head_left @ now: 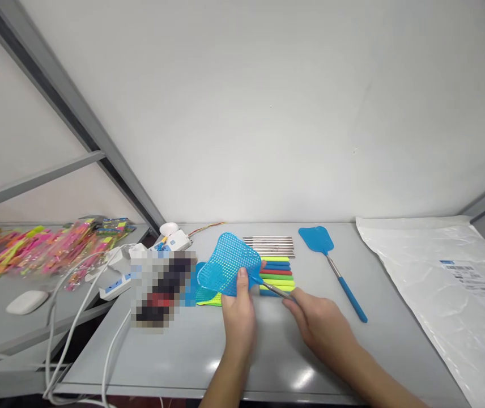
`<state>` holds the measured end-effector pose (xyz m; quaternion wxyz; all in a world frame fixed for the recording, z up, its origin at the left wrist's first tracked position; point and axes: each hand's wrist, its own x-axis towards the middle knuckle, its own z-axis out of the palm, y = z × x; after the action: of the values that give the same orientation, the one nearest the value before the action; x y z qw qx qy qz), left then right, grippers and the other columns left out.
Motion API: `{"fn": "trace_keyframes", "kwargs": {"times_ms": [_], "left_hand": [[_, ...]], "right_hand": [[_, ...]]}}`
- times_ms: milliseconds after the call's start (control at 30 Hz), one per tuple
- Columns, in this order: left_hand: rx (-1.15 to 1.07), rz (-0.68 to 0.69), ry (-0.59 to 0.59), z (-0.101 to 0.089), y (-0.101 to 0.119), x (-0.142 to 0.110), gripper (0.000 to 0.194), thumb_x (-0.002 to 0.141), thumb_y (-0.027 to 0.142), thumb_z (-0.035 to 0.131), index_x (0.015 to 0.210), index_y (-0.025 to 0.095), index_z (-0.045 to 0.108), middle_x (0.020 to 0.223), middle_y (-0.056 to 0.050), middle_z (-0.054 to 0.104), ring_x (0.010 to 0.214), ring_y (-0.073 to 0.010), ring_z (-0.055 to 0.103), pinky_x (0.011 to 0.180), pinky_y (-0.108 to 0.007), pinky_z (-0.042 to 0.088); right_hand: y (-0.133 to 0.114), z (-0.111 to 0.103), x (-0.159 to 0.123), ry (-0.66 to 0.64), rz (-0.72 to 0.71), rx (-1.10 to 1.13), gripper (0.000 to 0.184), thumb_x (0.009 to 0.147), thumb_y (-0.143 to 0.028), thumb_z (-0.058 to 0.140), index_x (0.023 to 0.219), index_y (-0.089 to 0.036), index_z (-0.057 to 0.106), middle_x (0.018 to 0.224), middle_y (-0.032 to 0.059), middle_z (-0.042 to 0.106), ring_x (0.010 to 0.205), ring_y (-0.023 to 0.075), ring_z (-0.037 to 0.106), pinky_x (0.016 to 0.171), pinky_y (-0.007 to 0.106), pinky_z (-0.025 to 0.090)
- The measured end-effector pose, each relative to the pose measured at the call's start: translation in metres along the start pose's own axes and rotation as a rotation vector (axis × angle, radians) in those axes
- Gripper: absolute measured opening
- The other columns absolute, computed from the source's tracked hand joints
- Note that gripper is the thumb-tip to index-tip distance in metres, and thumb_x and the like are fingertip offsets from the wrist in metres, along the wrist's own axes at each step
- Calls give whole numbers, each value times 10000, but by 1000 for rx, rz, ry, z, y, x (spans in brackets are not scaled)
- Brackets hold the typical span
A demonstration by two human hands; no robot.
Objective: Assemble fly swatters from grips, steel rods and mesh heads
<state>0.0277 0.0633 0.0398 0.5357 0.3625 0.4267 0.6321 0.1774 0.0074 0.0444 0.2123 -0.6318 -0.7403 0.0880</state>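
Note:
My left hand point(241, 303) is closed on the lower edge of a blue mesh fly swatter head point(229, 263), thumb on top near its neck. My right hand point(321, 317) grips a thin metal rod point(274, 288) that meets the neck; how deep it sits there I cannot tell. Behind the hands lie a row of metal rods point(269, 246) and a row of coloured handle grips point(276, 272) in yellow, blue, red and green. More swatter heads point(206, 292), blue and yellow, are partly hidden under the held one. To the right rests a whole blue fly swatter point(338, 272).
A large white plastic mailer bag point(446, 283) covers the right end of the table. On the left are a power strip point(115, 286), white cables point(66, 326) and a blurred-out item point(164, 292). Pink and yellow packaged items point(64, 249) lie on the neighbouring surface.

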Motion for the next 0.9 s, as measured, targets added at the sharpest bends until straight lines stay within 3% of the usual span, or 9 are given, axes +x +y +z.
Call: {"fn": "trace_keyframes", "kwargs": {"times_ms": [133,233,333,433,567,667,767,900], "left_hand": [[-6,7,29,-7,8,12,396,825,440,649,1110,165,654,1049,-103,715,1107,-265,622,1003,-413,438],[-45,-56,-28,-12,12,22,409,825,452,643,1103,152,646,1045,-117,711,1036,-267,655,955,-420,465],[17,-92,-142,-9,8,25,391,847,464,613,1086,156,644,1079,-126,696,1006,-256,657,896,-387,492],[143,-85,-357,5,1,19,390,847,470,610,1091,166,633,1053,-119,696,943,-235,654,837,-359,505],[316,-79,-555,30,-5,3,352,888,448,550,1139,208,606,1037,-83,673,896,-205,622,797,-340,500],[570,80,-793,49,-11,-10,240,914,382,514,1047,228,640,1005,-62,658,914,-210,593,827,-348,472],[768,320,-1027,66,-24,-18,197,919,301,497,1051,220,618,1049,-67,630,980,-233,558,901,-387,436],[989,497,-1137,85,-45,-25,231,899,263,513,1115,219,579,1133,-81,578,1012,-260,523,887,-414,431]], "right_hand": [[-12,-6,11,-86,35,144,278,983,-365,346,916,-216,571,766,48,699,665,215,660,567,268,386],[-14,-12,9,-146,33,365,229,984,-343,341,950,-235,540,809,27,679,728,192,643,611,261,417],[-6,-13,2,-183,127,455,202,983,-364,332,973,-247,497,733,-9,639,649,173,613,576,254,408],[15,-15,-5,-90,289,374,224,979,-408,307,974,-239,453,656,-22,613,551,170,588,525,256,377],[60,-26,-11,105,552,54,255,975,-417,281,982,-224,448,639,12,639,529,196,604,494,263,318],[92,-34,-13,105,692,-197,271,977,-409,277,950,-213,462,636,54,650,538,222,617,486,267,263],[114,-32,-12,67,728,-267,267,979,-367,287,924,-190,479,641,89,652,566,233,631,495,274,250],[126,-23,-7,70,702,-232,202,966,-295,341,899,-175,489,738,106,671,657,221,650,545,279,304]]}}
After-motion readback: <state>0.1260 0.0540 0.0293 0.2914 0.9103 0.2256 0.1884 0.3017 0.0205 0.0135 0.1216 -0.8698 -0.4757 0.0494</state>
